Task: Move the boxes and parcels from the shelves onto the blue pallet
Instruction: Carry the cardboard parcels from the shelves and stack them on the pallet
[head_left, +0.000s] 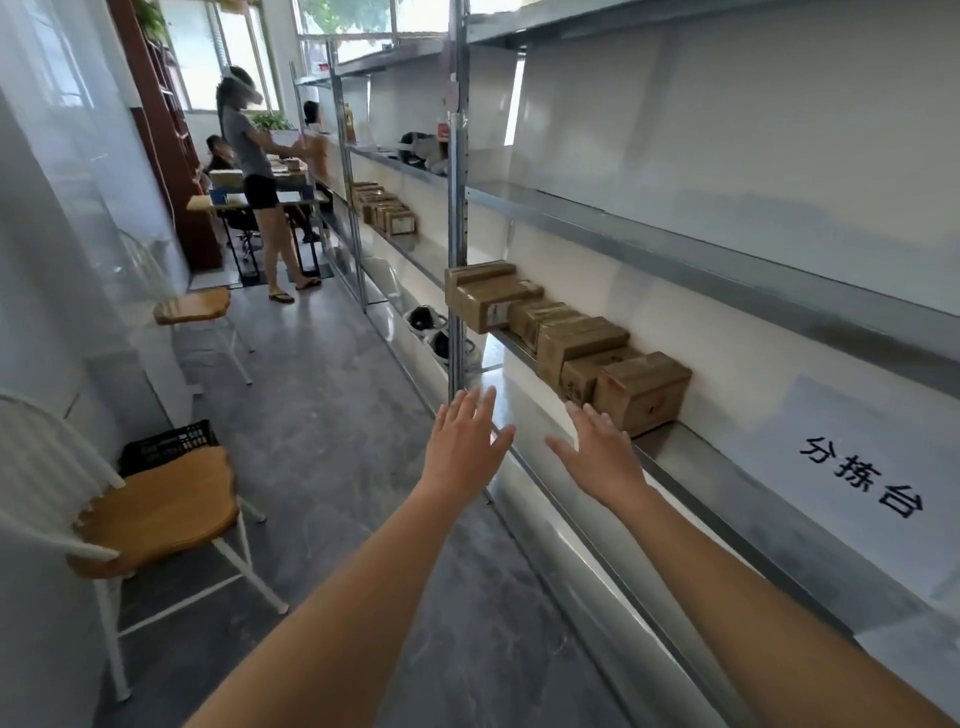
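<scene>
A row of several brown cardboard boxes stands on a metal shelf to my right. The nearest box sits at the row's end. My right hand is stretched out flat, fingers straight, just short of that nearest box and apart from it. My left hand is also spread flat, in front of the shelf edge beside an upright post. Both hands hold nothing. A second group of boxes stands farther along the shelf. No blue pallet is in view.
Two wooden-seat chairs stand along the left wall, with a black crate between them. A person stands at a desk at the aisle's far end. A sign with characters lies on the shelf. Bags sit low.
</scene>
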